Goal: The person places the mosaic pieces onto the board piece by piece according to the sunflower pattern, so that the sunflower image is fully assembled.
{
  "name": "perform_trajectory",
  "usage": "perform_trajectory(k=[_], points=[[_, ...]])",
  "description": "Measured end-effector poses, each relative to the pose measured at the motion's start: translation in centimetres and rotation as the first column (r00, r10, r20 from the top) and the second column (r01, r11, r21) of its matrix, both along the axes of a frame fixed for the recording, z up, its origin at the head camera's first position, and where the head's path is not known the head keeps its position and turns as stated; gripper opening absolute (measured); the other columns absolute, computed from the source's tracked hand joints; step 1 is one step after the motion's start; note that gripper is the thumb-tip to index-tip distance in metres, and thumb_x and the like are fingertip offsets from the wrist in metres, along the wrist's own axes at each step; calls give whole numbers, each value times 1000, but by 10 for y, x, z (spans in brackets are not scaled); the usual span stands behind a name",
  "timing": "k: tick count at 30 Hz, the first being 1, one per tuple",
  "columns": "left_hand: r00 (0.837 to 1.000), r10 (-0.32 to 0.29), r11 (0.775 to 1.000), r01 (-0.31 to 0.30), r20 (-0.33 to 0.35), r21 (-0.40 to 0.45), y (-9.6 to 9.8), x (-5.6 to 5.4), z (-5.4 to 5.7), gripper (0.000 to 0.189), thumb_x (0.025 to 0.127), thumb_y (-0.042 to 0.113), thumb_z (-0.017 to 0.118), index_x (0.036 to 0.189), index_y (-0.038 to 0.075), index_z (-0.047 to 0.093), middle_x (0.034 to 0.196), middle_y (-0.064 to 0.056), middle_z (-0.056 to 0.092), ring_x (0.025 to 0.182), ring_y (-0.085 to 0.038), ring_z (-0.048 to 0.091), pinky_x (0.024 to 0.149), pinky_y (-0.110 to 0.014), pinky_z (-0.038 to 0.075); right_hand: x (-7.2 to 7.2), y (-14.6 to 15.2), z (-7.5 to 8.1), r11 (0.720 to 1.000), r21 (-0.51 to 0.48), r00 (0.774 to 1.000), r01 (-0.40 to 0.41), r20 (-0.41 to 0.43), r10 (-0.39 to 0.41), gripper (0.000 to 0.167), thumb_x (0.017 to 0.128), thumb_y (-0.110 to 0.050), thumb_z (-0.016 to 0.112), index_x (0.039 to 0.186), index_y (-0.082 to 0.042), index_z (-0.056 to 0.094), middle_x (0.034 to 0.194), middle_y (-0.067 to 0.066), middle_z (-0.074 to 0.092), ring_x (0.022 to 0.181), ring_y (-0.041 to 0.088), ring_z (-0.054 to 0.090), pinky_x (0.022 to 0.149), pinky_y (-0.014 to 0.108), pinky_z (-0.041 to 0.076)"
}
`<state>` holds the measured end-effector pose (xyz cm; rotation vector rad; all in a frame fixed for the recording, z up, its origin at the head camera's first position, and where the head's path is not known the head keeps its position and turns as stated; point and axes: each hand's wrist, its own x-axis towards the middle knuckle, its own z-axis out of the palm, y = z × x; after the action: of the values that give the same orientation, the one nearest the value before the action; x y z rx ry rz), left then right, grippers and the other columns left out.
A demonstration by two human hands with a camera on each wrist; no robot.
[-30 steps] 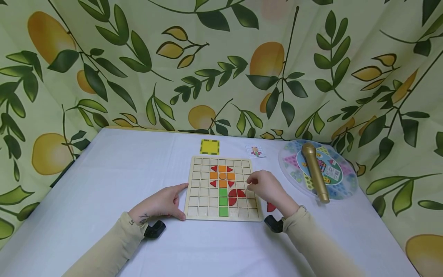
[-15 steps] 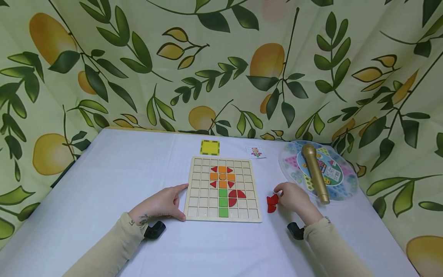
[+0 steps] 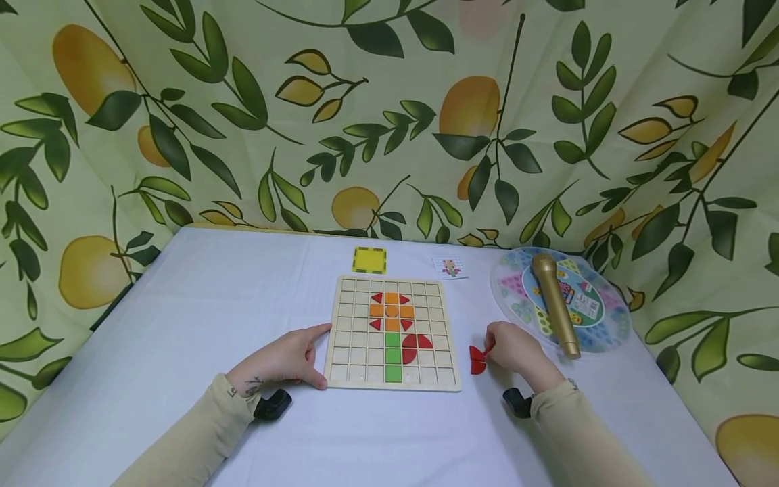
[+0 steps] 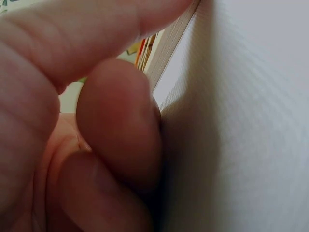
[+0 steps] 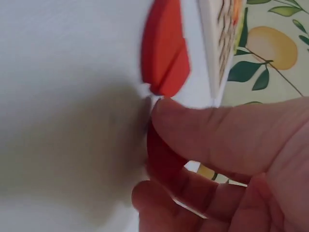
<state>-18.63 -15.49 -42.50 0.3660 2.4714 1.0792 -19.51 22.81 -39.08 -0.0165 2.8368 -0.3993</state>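
Observation:
A wooden grid board (image 3: 359,355) lies on the white cloth, set with orange squares (image 3: 407,311), an orange disc, red triangles, green squares (image 3: 393,373) and red quarter-circle pieces (image 3: 409,355). My left hand (image 3: 280,355) rests at its left edge, thumb and index finger extended against the side. To the right of the board, my right hand (image 3: 517,352) pinches a red quarter-circle piece (image 5: 161,152) between thumb and fingers, close to the cloth; the fingers partly hide it. Beside the fingertips lie more loose red pieces (image 3: 477,360), touching one another.
A yellow square tile (image 3: 369,260) and a small picture card (image 3: 450,266) lie behind the board. At the right, a gold microphone-like stick (image 3: 555,304) rests on a round clear colourful container (image 3: 511,291). A fruit-patterned curtain (image 3: 389,135) hangs behind the table.
My right hand has moved from above the board's right side to the loose red pieces, and its fingers have closed on one of them. The left hand stays put.

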Motion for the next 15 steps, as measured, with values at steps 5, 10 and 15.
perform_trajectory(k=[5,10,15], points=[[1000,5,1000,-5,-1,-1,0,1,0,104,55,15,88,143,6,32,57,-3,51,46,-13,44,44,-24,33,-9,-13,9,990,-126,998,55,-28,-59,9,78,-5,65,76,-6,57,72,6,55,66,20,48,55,28,39],[1000,10,1000,-10,3,5,0,1,-1,105,55,15,88,143,5,32,58,-3,51,45,-13,44,43,-24,33,-19,-44,17,947,-320,997,1,-77,-27,10,86,-4,59,95,-2,64,82,7,61,72,19,53,62,28,46],[1000,-4,1000,4,-3,4,0,0,0,104,56,16,87,143,5,32,57,-3,51,45,-13,44,43,-24,33,-24,-84,15,871,-491,999,-30,-31,16,20,91,-2,51,106,-2,65,81,10,59,68,20,54,62,30,49]])
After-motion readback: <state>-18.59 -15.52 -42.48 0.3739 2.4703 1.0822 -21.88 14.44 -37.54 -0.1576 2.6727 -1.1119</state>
